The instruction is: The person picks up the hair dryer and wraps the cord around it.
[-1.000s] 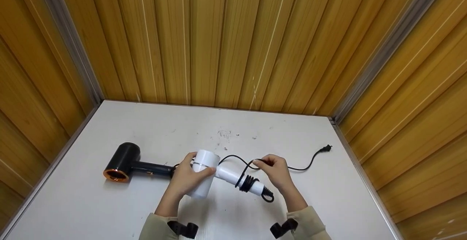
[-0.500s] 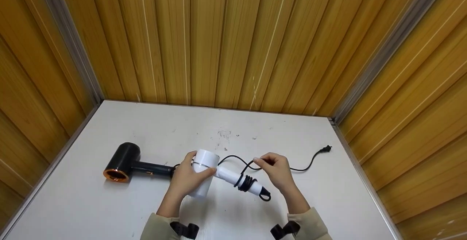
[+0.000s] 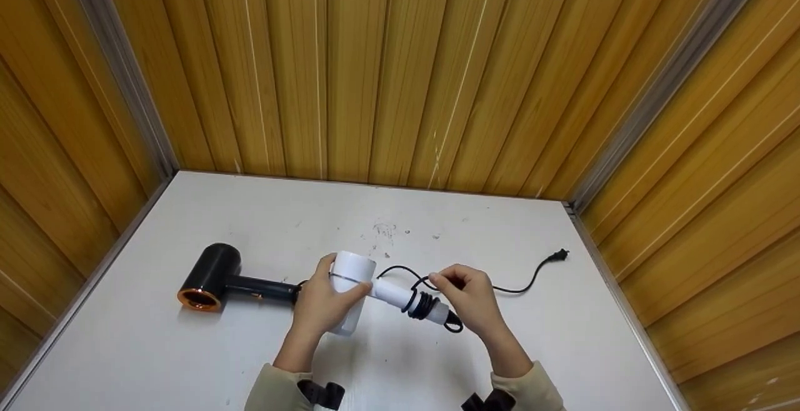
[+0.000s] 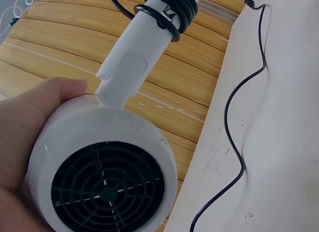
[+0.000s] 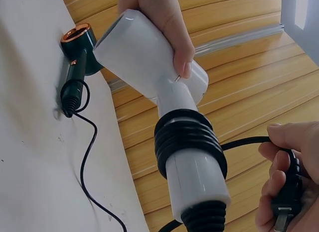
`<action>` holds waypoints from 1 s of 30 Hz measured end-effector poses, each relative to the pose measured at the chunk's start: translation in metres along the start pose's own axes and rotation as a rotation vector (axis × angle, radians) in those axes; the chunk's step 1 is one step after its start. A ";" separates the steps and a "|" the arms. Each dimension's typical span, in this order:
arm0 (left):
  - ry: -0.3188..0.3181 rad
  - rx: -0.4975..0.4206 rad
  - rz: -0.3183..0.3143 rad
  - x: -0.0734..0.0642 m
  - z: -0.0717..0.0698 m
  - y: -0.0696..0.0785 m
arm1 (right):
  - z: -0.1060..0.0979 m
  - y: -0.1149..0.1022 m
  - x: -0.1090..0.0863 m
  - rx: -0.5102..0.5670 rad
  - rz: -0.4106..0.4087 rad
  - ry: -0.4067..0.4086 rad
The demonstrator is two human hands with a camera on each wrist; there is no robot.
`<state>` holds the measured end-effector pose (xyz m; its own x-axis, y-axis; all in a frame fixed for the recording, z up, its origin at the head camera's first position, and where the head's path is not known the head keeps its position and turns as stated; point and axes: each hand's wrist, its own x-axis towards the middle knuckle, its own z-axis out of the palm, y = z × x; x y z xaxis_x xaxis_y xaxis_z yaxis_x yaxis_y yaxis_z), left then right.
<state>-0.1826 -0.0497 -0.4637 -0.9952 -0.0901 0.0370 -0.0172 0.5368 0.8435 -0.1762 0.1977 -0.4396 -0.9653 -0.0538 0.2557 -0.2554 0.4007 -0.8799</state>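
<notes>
My left hand (image 3: 325, 298) grips the white hair dryer (image 3: 353, 267) round its barrel, holding it above the table with the handle slanting right. Several turns of black cord (image 5: 189, 142) are wound round the handle. From those turns a short length runs to my right hand (image 3: 469, 292), which pinches it between thumb and fingers. In the right wrist view the cord's plug (image 5: 286, 204) sits within the curled fingers of that hand. The dryer's round grille (image 4: 107, 187) faces the left wrist camera.
A black hair dryer (image 3: 215, 273) with an orange-copper rim lies at the left of the white table (image 3: 156, 348). Its cord crosses behind my hands to a plug (image 3: 558, 255) at the right. Wood-patterned panels (image 3: 350, 74) enclose the table's back and sides.
The white hair dryer has risen a little and its handle end has tilted up. The cord between the turns and my right hand is shorter; that hand has shifted slightly left.
</notes>
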 end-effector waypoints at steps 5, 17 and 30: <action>0.056 0.009 -0.006 0.000 0.004 0.001 | 0.005 -0.007 -0.007 -0.060 -0.031 -0.001; 0.177 0.000 0.019 0.001 0.007 0.005 | 0.016 -0.012 -0.021 -0.029 -0.017 -0.030; 0.210 -0.040 -0.014 0.004 0.009 0.006 | 0.034 -0.005 -0.035 0.139 0.067 -0.054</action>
<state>-0.1876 -0.0396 -0.4634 -0.9529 -0.2729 0.1322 -0.0233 0.5006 0.8654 -0.1429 0.1660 -0.4578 -0.9810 -0.0820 0.1759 -0.1919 0.2749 -0.9421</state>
